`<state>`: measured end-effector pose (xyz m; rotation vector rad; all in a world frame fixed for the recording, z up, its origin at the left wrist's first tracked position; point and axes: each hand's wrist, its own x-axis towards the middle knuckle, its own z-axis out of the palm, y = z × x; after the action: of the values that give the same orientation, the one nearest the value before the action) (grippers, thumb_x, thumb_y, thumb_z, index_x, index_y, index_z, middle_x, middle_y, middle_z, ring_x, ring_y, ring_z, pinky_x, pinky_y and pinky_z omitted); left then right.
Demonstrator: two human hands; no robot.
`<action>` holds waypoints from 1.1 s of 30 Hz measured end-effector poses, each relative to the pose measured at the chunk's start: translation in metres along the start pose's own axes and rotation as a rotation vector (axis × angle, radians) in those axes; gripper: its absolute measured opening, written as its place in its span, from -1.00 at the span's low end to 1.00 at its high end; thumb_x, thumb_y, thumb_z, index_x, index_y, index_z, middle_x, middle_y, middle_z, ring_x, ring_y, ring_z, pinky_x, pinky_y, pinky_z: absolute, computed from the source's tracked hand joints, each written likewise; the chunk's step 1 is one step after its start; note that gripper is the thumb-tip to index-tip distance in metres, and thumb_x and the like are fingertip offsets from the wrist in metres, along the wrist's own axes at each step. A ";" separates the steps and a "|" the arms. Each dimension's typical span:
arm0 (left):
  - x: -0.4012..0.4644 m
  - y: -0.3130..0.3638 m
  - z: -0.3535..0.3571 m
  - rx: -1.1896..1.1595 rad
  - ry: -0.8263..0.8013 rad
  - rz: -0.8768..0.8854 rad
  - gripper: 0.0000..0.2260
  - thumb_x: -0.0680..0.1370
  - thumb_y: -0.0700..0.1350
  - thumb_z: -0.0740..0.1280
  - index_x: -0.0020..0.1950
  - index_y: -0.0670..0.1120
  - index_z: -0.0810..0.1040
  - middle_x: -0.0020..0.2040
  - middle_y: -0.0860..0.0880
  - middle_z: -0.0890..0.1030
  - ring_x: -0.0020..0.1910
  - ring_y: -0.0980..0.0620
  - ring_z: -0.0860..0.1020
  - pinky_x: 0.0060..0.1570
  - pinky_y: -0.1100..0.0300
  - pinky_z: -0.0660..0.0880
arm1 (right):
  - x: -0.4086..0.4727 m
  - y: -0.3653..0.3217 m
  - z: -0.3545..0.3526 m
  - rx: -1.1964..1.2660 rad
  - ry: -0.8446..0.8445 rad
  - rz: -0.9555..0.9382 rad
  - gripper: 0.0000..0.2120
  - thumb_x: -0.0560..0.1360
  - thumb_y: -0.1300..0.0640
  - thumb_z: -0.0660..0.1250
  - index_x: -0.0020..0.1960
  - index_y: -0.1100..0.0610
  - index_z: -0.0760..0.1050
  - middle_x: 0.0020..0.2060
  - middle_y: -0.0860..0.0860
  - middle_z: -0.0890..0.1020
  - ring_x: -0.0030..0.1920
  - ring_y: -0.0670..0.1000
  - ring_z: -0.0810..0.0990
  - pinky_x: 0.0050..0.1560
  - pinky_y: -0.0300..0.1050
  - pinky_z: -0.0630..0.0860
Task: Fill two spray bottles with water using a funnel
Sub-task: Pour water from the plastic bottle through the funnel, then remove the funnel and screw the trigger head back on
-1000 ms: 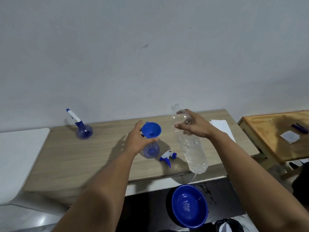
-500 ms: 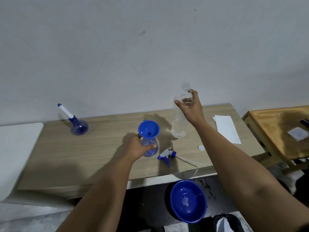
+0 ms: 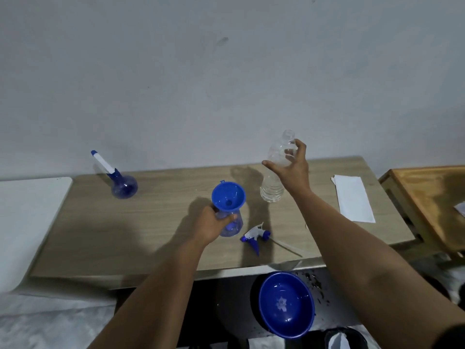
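Observation:
A blue funnel [image 3: 228,196] sits in the neck of an open blue spray bottle [image 3: 234,226] at the table's middle. My left hand [image 3: 214,224] grips that bottle's neck. A clear water bottle [image 3: 276,172] stands upright, uncapped, just right of the funnel. My right hand [image 3: 292,165] hovers beside it with fingers spread, holding nothing. The bottle's loose spray head [image 3: 255,235] lies on the table with its dip tube pointing right. A second blue spray bottle [image 3: 122,185], with its sprayer on, stands at the far left by the wall.
A white folded sheet [image 3: 352,197] lies on the wooden table [image 3: 125,235] at the right. A blue bowl [image 3: 286,304] sits on the floor below the front edge, with water drops near it. A brown side table [image 3: 432,197] stands at the right.
My right hand carried the water bottle from a tilted hold near the front edge back toward the wall, stood it upright and let go. My left hand stayed on the spray bottle.

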<state>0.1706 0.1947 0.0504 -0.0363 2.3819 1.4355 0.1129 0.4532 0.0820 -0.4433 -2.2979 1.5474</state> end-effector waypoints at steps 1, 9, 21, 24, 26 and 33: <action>0.000 0.000 0.001 -0.001 -0.006 0.000 -0.75 0.49 -0.08 0.51 0.11 -0.12 0.61 -0.03 0.02 0.67 -0.14 0.23 0.59 -0.30 0.48 0.41 | -0.001 0.002 -0.002 -0.008 -0.004 0.001 -0.02 0.24 -0.16 0.73 0.48 -0.15 0.23 0.34 0.04 0.54 0.31 0.00 0.55 0.35 0.05 0.55; 0.000 0.009 0.006 0.010 -0.016 0.001 -0.86 0.51 -0.11 0.48 0.01 -0.10 0.60 -0.15 0.06 0.63 -0.21 0.23 0.56 -0.35 0.49 0.41 | -0.015 0.011 -0.020 -0.074 -0.067 0.017 0.19 0.26 -0.15 0.72 0.65 -0.13 0.06 0.50 0.08 0.46 0.48 0.05 0.47 0.46 0.14 0.47; -0.006 0.018 0.007 -0.007 -0.016 -0.001 -0.88 0.50 -0.12 0.50 -0.04 -0.08 0.59 -0.19 0.05 0.60 -0.24 0.14 0.55 -0.41 0.49 0.40 | -0.075 -0.036 -0.025 0.246 0.330 -0.123 -0.77 0.64 0.06 0.41 0.28 0.04 0.56 0.03 -0.09 0.65 0.04 -0.16 0.62 -0.07 -0.09 0.53; -0.010 0.024 0.005 0.009 -0.003 -0.027 -0.92 0.52 -0.12 0.46 -0.12 -0.04 0.58 -0.25 0.11 0.57 -0.26 0.13 0.53 -0.41 0.46 0.37 | -0.089 -0.061 -0.007 0.016 -0.133 -0.159 -0.73 0.57 0.09 0.49 0.25 0.03 0.59 0.01 -0.07 0.68 -0.02 -0.18 0.63 -0.03 -0.13 0.57; -0.011 0.025 0.006 0.011 0.006 -0.041 -0.91 0.53 -0.10 0.45 -0.03 -0.09 0.61 -0.26 0.10 0.56 -0.28 0.14 0.51 -0.43 0.46 0.36 | -0.090 -0.076 0.011 -0.327 -0.461 -0.136 -0.32 0.45 -0.15 0.56 0.49 -0.02 0.43 0.25 0.01 0.61 0.20 -0.05 0.60 0.21 0.02 0.59; -0.005 0.011 0.007 -0.071 0.031 -0.103 -0.67 0.51 -0.13 0.49 0.19 -0.24 0.52 -0.12 -0.01 0.55 -0.20 0.14 0.50 -0.29 0.46 0.41 | -0.081 -0.110 0.061 -1.096 -0.742 -0.204 -0.25 0.28 -0.32 0.57 0.31 0.07 0.49 0.02 0.02 0.62 0.01 0.08 0.61 -0.05 -0.03 0.60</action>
<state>0.1753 0.2052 0.0587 -0.1976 2.3168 1.4806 0.1508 0.3284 0.1550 0.1996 -3.4807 0.1920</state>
